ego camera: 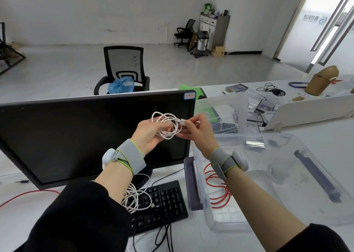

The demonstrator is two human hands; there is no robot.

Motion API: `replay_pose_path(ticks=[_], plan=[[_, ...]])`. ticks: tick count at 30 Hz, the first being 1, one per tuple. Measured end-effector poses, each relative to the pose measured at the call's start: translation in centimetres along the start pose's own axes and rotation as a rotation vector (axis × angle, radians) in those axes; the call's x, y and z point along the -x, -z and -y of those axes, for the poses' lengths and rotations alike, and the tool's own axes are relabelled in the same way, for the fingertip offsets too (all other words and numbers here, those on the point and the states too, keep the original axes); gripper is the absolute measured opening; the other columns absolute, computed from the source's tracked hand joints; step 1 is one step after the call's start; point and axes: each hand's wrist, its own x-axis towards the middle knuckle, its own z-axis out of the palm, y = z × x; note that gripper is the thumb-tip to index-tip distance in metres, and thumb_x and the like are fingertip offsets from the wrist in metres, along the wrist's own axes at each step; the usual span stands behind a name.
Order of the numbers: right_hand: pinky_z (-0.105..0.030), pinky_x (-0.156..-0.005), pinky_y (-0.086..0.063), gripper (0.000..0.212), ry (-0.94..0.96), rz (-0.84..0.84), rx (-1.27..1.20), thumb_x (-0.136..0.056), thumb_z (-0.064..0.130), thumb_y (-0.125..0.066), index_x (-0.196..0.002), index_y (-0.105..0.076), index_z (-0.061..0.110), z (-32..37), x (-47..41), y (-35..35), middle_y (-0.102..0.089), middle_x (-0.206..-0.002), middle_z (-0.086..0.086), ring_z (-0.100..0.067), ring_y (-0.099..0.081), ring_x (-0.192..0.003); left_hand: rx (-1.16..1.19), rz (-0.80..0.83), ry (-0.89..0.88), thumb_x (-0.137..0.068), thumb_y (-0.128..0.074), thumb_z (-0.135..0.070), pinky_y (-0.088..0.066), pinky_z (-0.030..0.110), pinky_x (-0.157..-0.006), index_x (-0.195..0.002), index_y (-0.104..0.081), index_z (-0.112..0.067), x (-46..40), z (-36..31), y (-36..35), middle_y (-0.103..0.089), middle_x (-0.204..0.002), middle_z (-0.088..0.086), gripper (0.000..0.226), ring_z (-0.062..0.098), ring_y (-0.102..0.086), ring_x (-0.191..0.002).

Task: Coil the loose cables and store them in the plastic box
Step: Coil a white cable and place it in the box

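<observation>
Two hands work above the plastic box (201, 213): left hand (151, 134) grips the light, springy white cable (166, 125) coil; right hand (197, 131) pinches its plug, the surest hold, before the monitor (76, 136).

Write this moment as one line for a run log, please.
step: coiling | left hand: holds white cable coil | right hand: pinches plug end | box: red cable inside

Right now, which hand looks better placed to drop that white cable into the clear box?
Probably the right hand: it pinches the white cable plug and hovers nearest the clear box, below it.
</observation>
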Motion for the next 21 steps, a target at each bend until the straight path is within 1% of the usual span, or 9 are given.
replay_pose_path(ticks=[3, 6, 8, 10, 14, 15, 17, 19, 21], plan=[[-0.023, -0.062, -0.058, 0.009, -0.047, 0.019, -0.105, -0.096, 0.005, -0.046, -0.089, -0.043, 0.009, 0.2, 0.0, 0.0, -0.064, -0.091, -0.012, -0.014, -0.070, -0.069, -0.127, -0.037, -0.029, -0.082, -0.045, 0.021, -0.057, 0.024, -0.057, -0.080, -0.058, -0.002, 0.2, -0.2, -0.1, -0.061, -0.075, 0.014, 0.026, 0.016, -0.066, -0.054], [-0.026, -0.070, -0.059, 0.008, -0.118, 0.004, -0.191, -0.096, 0.006, -0.047, -0.088, -0.046, 0.008, -0.1, -0.2, -0.4, -0.060, -0.099, -0.015, -0.018, -0.066, -0.083, -0.125, -0.039, -0.101, -0.087, -0.039, 0.019, -0.055, 0.021, -0.057, -0.080, -0.059, -0.003, 0.3, 0.0, -0.6, -0.060, -0.076, 0.012, 0.030, 0.018, -0.063, -0.065], [-0.027, -0.074, -0.058, 0.008, -0.150, -0.010, -0.213, -0.095, 0.006, -0.049, -0.088, -0.049, 0.008, -0.4, -0.5, -0.4, -0.060, -0.098, -0.013, -0.019, -0.063, -0.089, -0.078, -0.015, -0.095, -0.091, -0.039, 0.014, -0.053, 0.020, -0.058, -0.083, -0.060, -0.003, 0.4, 0.1, -0.5, -0.060, -0.078, 0.011, 0.028, 0.015, -0.060, -0.066], [-0.025, -0.077, -0.056, 0.007, -0.130, -0.033, -0.145, -0.093, 0.008, -0.054, -0.086, -0.055, 0.010, -0.9, -0.6, -0.1, -0.060, -0.092, -0.009, -0.016, -0.060, -0.088, 0.014, 0.013, -0.051, -0.094, -0.037, 0.010, -0.054, 0.019, -0.054, -0.087, -0.060, -0.002, 0.3, 0.1, -0.4, -0.060, -0.079, 0.010, 0.027, 0.013, -0.061, -0.061], [-0.017, -0.068, -0.053, 0.002, 0.028, -0.071, 0.139, -0.092, 0.010, -0.057, -0.090, -0.058, 0.009, -1.5, -0.7, 0.3, -0.059, -0.083, -0.001, -0.009, -0.056, -0.078, 0.117, 0.038, 0.012, -0.094, -0.038, 0.009, -0.053, 0.019, -0.050, -0.087, -0.061, -0.001, 0.2, 0.2, -0.2, -0.065, -0.066, 0.008, 0.026, 0.009, -0.063, -0.050], [-0.018, -0.069, -0.054, 0.002, 0.066, -0.051, 0.199, -0.092, 0.010, -0.056, -0.092, -0.058, 0.009, -1.6, -0.6, 0.2, -0.060, -0.085, -0.002, -0.010, -0.056, -0.078, 0.111, 0.046, 0.012, -0.094, -0.040, 0.009, -0.054, 0.020, -0.050, -0.086, -0.061, -0.001, 0.2, 0.2, -0.1, -0.065, -0.063, 0.007, 0.025, 0.009, -0.063, -0.050], [-0.023, -0.073, -0.056, 0.002, 0.128, -0.014, 0.302, -0.092, 0.010, -0.057, -0.094, -0.057, 0.010, -1.5, -0.4, 0.1, -0.060, -0.089, -0.004, -0.014, -0.058, -0.080, 0.070, 0.073, -0.005, -0.093, -0.044, 0.007, -0.055, 0.022, -0.054, -0.087, -0.061, -0.002, 0.2, 0.1, 0.0, -0.063, -0.068, 0.009, 0.020, 0.009, -0.062, -0.052], [-0.027, -0.073, -0.056, 0.005, 0.163, -0.016, 0.364, -0.091, 0.013, -0.059, -0.094, -0.056, 0.012, -1.5, -0.3, 0.0, -0.060, -0.086, -0.001, -0.014, -0.058, -0.078, 0.023, 0.082, -0.027, -0.093, -0.046, 0.006, -0.056, 0.023, -0.057, -0.090, -0.061, -0.002, 0.3, 0.2, 0.0, -0.061, -0.074, 0.010, 0.016, 0.010, -0.061, -0.056], [-0.026, -0.072, -0.054, 0.009, 0.184, -0.029, 0.398, -0.090, 0.015, -0.061, -0.096, -0.055, 0.011, -1.4, -0.1, -0.1, -0.059, -0.084, 0.001, -0.014, -0.057, -0.075, -0.010, 0.067, -0.052, -0.093, -0.048, 0.006, -0.055, 0.022, -0.056, -0.089, -0.061, -0.002, 0.3, 0.4, -0.1, -0.060, -0.076, 0.010, 0.016, 0.009, -0.060, -0.057]])
